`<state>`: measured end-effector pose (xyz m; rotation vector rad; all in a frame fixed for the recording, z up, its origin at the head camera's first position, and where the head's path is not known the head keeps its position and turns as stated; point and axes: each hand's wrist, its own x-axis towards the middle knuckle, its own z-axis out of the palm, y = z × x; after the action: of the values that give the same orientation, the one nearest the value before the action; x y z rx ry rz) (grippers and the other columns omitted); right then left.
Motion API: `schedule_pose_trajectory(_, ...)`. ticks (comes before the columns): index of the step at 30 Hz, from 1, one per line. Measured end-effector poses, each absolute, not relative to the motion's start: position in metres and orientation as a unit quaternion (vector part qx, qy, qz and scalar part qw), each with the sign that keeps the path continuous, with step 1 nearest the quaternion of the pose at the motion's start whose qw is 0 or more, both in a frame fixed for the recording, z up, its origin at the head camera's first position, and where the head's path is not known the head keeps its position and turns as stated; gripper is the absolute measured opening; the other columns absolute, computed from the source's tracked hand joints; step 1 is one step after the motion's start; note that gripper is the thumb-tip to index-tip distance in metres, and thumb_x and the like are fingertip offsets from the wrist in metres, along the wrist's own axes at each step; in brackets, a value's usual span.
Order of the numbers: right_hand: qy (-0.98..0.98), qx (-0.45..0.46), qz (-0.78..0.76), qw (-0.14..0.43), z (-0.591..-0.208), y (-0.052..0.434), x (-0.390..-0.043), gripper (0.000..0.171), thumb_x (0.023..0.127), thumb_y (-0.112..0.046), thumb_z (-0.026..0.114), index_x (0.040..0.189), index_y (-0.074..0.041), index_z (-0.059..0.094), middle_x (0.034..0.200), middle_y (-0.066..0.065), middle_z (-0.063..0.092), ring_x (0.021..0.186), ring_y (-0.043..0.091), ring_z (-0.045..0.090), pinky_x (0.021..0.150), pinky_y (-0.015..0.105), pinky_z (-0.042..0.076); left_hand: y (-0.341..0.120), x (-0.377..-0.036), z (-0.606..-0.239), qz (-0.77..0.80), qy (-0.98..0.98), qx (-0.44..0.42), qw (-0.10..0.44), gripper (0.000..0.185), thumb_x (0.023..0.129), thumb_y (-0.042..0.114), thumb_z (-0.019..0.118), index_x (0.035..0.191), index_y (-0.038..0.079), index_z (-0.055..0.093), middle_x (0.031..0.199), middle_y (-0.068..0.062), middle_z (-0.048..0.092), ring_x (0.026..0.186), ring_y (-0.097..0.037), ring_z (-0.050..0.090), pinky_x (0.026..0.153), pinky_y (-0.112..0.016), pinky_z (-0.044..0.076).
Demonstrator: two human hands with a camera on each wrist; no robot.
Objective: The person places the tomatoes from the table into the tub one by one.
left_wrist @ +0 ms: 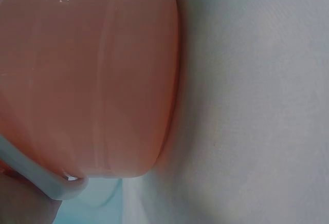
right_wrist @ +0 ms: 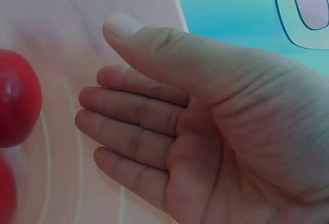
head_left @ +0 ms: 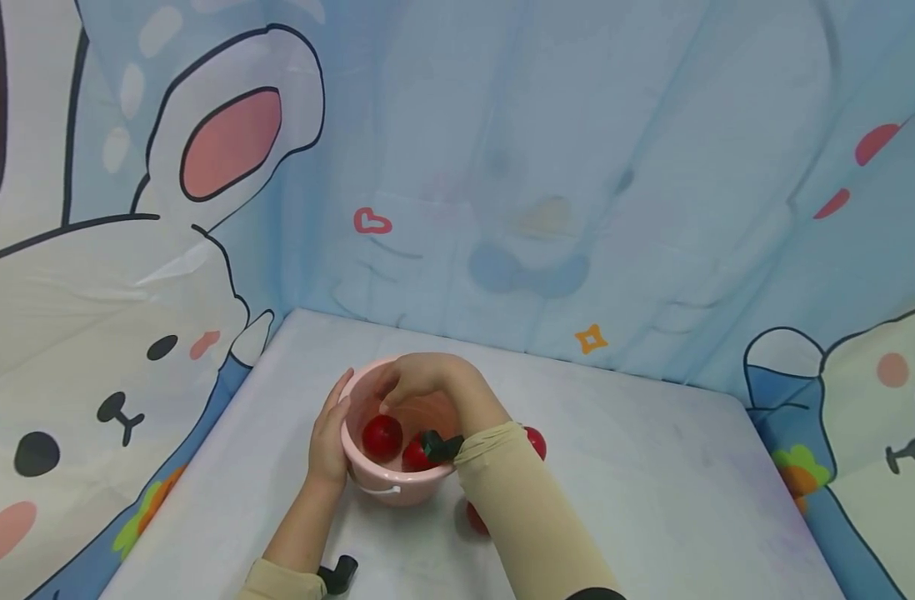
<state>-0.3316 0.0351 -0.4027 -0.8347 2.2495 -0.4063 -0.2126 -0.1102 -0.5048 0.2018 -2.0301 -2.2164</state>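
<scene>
A pink bucket [head_left: 401, 492] with a white handle [head_left: 386, 490] stands upright on the white surface. My left hand [head_left: 328, 433] holds its left side, with the thumb by the rim. My right hand [head_left: 420, 377] reaches over the far rim into the bucket. In the right wrist view its fingers [right_wrist: 139, 111] are relaxed, the thumb lies apart, and nothing is in the palm. Two glossy red balls [head_left: 382, 437], fruit-like but of unclear kind, lie in the bucket near the right hand. The left wrist view shows mostly the bucket's outer wall [left_wrist: 92, 70].
Another red ball [head_left: 536, 442] lies right of the bucket, partly behind the right sleeve. Nearer, one more red ball [head_left: 477, 520] is partly hidden by the same sleeve. A printed cloth [head_left: 457, 167] with cartoon animals hangs along the back and sides of the table [head_left: 690, 483].
</scene>
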Motion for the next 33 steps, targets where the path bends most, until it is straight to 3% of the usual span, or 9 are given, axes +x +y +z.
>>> schedule_pose_trajectory(4, 0.869, -0.323, -0.161, 0.338, -0.398, 0.040, -0.331, 0.043, 0.088, -0.038, 0.072, 0.129, -0.026, 0.066, 0.120, -0.010, 0.065, 0.119, 0.014, 0.053, 0.105, 0.040, 0.047, -0.110, -0.212, -0.505, -0.734, -0.673, 0.063, 0.065, 0.044, 0.101, 0.049, 0.038, 0.145, 0.053, 0.036, 0.156, 0.023, 0.033, 0.151, -0.011, 0.022, 0.119, -0.062, 0.022)
schedule_pose_trajectory(10, 0.872, -0.349, -0.174, 0.296, -0.384, 0.061, -0.330, 0.044, 0.092, -0.044, 0.064, 0.133, -0.030, 0.063, 0.132, -0.009, 0.063, 0.129, 0.014, 0.051, 0.110, 0.040, 0.043, -0.109, -0.213, -0.505, -0.735, -0.673, 0.059, 0.061, 0.045, 0.101, 0.049, 0.038, 0.146, 0.052, 0.035, 0.156, 0.022, 0.034, 0.151, -0.013, 0.022, 0.118, -0.062, 0.024)
schedule_pose_trajectory(21, 0.873, -0.296, -0.331, 0.202, -0.362, 0.158, -0.316, 0.043, 0.094, -0.050, 0.061, 0.131, -0.029, 0.064, 0.124, -0.012, 0.067, 0.125, 0.015, 0.057, 0.106, 0.047, 0.047, -0.110, -0.210, -0.503, -0.723, -0.684, 0.066, 0.074, 0.046, 0.100, 0.046, 0.042, 0.146, 0.052, 0.036, 0.156, 0.021, 0.035, 0.150, -0.013, 0.024, 0.116, -0.060, 0.031)
schedule_pose_trajectory(26, 0.880, -0.250, -0.367, 0.166, -0.373, 0.210, -0.302, 0.039, 0.096, -0.047, 0.060, 0.131, -0.031, 0.062, 0.128, -0.007, 0.066, 0.125, 0.018, 0.059, 0.106, 0.049, 0.047, -0.110, -0.209, -0.503, -0.721, -0.686, 0.068, 0.076, 0.046, 0.100, 0.045, 0.041, 0.146, 0.053, 0.035, 0.158, 0.020, 0.033, 0.150, -0.012, 0.024, 0.117, -0.060, 0.029)
schedule_pose_trajectory(33, 0.896, -0.177, -0.385, 0.133, -0.412, 0.269, -0.278, 0.049, 0.094, -0.050, 0.061, 0.138, -0.028, 0.056, 0.138, -0.002, 0.061, 0.131, 0.025, 0.055, 0.107, 0.053, 0.046, -0.107, -0.207, -0.500, -0.723, -0.684, 0.062, 0.071, 0.046, 0.101, 0.046, 0.040, 0.147, 0.052, 0.034, 0.157, 0.022, 0.033, 0.151, -0.012, 0.023, 0.117, -0.059, 0.029)
